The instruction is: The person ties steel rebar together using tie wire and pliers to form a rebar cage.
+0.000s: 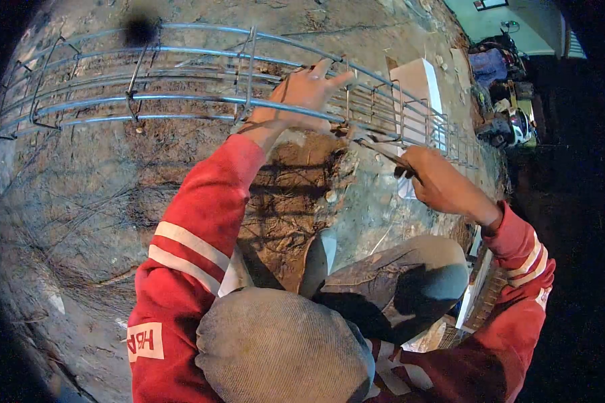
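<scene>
A long cage of steel rebar, made of lengthwise bars joined by bent square stirrups, runs across in front of me. My left hand reaches in among its bars, fingers spread, with part of the hand behind the near bar. My right hand is closed round the handles of metal pincers. Their jaws meet the lower near bar at a stirrup joint, just right of my left hand. Whether wire is in the jaws is too small to tell.
Rough, muddy ground lies under the cage, with thin wires scattered at left. A white box-like object is behind the cage's right part. Motorbikes stand at the far right. My bent knees are close below.
</scene>
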`<state>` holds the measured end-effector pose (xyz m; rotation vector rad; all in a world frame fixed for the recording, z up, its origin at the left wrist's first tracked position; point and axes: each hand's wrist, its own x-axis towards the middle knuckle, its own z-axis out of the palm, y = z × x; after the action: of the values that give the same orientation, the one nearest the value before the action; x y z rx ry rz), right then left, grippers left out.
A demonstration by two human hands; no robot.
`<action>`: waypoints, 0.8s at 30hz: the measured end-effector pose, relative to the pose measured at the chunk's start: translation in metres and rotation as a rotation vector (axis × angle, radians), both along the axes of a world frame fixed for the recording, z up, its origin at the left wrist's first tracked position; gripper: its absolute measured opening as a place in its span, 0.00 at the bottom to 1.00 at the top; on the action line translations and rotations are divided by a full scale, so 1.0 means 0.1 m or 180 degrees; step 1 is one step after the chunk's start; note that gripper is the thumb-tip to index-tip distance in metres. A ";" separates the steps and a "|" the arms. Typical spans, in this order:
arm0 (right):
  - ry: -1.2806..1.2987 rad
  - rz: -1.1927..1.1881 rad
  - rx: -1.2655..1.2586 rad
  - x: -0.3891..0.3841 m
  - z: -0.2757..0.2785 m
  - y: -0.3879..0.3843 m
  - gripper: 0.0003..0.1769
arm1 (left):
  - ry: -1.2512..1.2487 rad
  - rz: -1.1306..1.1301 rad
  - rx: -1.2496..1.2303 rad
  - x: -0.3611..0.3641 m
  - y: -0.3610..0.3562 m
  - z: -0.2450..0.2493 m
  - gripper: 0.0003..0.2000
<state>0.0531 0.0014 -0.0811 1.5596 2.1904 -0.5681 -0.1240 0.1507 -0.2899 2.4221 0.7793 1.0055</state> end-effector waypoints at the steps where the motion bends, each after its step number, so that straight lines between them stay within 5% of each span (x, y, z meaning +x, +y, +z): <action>1: -0.0093 -0.0108 -0.0064 -0.06 0.00 0.00 0.14 | -0.0025 0.0034 -0.0006 0.01 0.00 0.00 0.49; 6: -0.0203 -0.0752 0.0380 -0.15 -0.21 -0.23 0.07 | -0.0083 -0.0071 -0.0049 -0.03 0.03 0.02 0.48; 10: -0.0018 -0.1464 0.1209 -0.05 -0.99 -0.59 0.17 | -0.0039 -0.0156 -0.0084 -0.05 0.01 0.02 0.47; 11: 0.0612 -0.1460 0.1623 -0.07 -1.29 -0.66 0.19 | -0.0056 -0.0159 -0.0115 -0.05 0.03 0.02 0.48; 14: 0.1517 -0.2463 0.1340 -0.37 -1.63 -0.70 0.20 | -0.0167 -0.0155 0.0112 -0.04 0.05 -0.08 0.50; 24: 0.2440 -0.2532 0.0580 0.10 -1.67 -0.84 0.15 | -0.0088 -0.0183 0.0114 -0.07 0.05 0.00 0.54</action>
<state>0.0635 -0.0827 -0.2486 2.6577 2.0261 -1.4245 -0.1312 0.1559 -0.2897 2.4409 0.6840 1.0368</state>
